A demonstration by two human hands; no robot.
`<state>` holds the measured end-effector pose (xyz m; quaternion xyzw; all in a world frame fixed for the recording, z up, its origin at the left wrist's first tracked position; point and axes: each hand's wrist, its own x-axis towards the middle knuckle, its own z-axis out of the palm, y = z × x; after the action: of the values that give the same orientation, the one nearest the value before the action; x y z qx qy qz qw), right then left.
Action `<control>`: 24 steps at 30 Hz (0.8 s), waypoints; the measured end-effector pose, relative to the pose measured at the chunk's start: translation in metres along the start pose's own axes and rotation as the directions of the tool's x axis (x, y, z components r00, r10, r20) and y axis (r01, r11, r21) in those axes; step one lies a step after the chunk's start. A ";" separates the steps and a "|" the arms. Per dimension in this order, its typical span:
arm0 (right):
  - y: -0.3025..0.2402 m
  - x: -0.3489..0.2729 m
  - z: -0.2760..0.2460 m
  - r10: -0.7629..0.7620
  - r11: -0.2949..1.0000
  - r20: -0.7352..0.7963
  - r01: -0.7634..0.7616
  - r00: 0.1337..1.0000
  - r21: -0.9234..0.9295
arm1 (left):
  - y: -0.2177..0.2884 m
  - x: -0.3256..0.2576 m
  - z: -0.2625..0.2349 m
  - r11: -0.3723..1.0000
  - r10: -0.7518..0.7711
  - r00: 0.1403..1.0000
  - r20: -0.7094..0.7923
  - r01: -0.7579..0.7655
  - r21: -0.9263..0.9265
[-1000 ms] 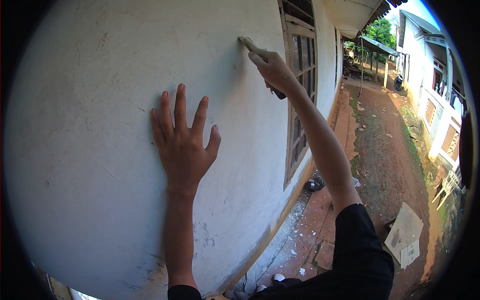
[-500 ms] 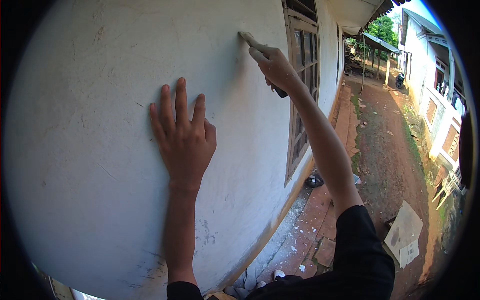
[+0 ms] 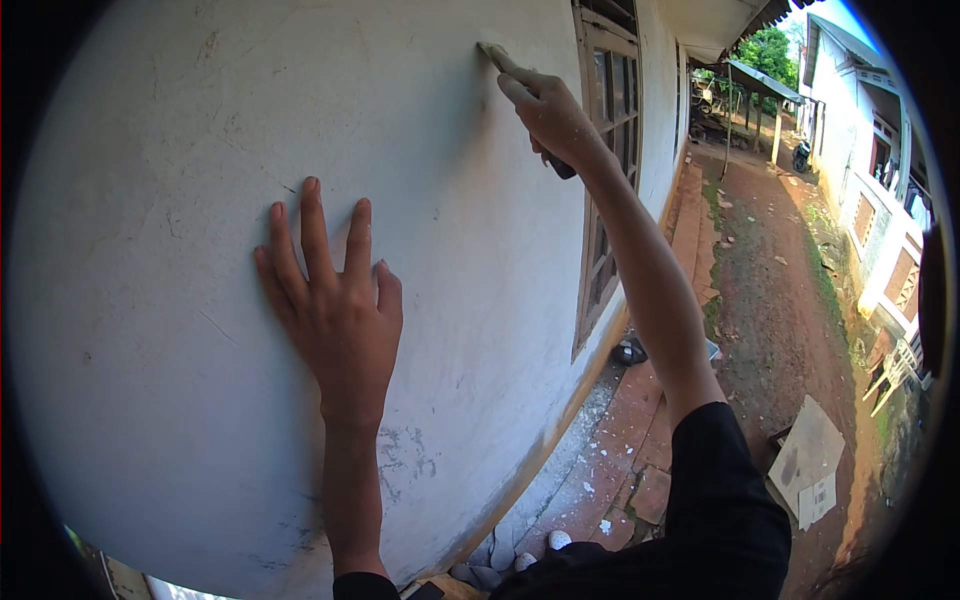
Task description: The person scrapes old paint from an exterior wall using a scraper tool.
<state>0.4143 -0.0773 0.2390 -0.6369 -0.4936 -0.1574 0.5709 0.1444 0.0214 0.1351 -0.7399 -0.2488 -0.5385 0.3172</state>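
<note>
The head view shows a large white wall (image 3: 150,150) that fills the left and centre of the frame. It looks mostly smooth, with scratches and grey patches low in the centre, so the work on it seems only partly done. The window frame (image 3: 605,180) stands at upper centre. The left hand (image 3: 335,310) lies flat on the wall, fingers spread, holding nothing. The right hand (image 3: 555,115) is closed around a scraper (image 3: 497,55), whose blade touches the wall at the top centre. The handle is mostly hidden in the fist, and the blade edge is hard to see.
</note>
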 end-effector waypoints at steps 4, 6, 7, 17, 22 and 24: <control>0.062 -0.104 0.041 0.049 0.998 0.084 -0.046 0.995 -0.039 | -0.005 -0.004 0.000 0.999 0.015 1.000 -0.010 -0.015 0.043; 0.056 -0.109 0.042 0.077 0.997 0.084 -0.074 0.993 -0.030 | -0.004 -0.004 0.002 0.997 0.040 0.999 0.005 -0.040 0.060; 0.047 -0.110 0.037 0.110 0.994 0.080 -0.108 0.991 -0.028 | -0.005 -0.004 0.002 0.997 0.046 0.999 0.000 -0.046 0.057; 0.008 -0.052 0.021 0.100 0.994 0.069 -0.097 0.993 -0.047 | -0.006 -0.007 0.004 0.997 0.044 0.999 -0.023 -0.043 0.056; 0.044 -0.110 0.044 0.076 0.997 0.063 -0.074 0.995 -0.031 | -0.007 -0.007 0.005 0.995 0.070 0.997 -0.032 -0.068 0.070; 0.016 -0.071 0.030 0.099 0.995 0.053 -0.099 0.994 0.007 | -0.007 -0.008 0.008 0.995 0.066 0.997 -0.047 -0.062 0.078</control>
<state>0.3840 -0.0808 0.1665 -0.6619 -0.4770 -0.1098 0.5677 0.1419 0.0321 0.1269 -0.7211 -0.2375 -0.5365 0.3686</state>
